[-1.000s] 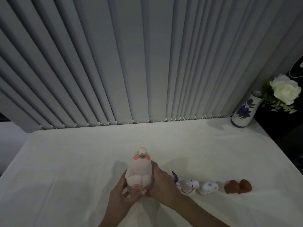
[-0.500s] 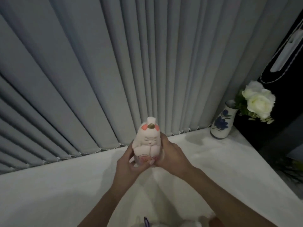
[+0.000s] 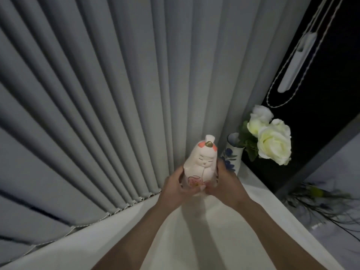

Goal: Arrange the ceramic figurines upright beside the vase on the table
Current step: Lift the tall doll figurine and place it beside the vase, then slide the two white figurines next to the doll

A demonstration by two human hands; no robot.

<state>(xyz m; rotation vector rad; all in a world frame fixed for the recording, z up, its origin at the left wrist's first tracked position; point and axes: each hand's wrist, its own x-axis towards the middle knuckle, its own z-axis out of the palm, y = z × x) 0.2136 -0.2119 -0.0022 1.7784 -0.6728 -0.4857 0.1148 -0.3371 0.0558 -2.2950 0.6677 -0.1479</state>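
Beside the vase (image 3: 232, 152), upright figurine (image 3: 201, 165) clasped between both hands (image 3: 202, 187).

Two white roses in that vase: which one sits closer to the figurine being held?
The lower, larger rose, fully open at the right of the vase. The smaller rose sits higher and further back from the figurine.
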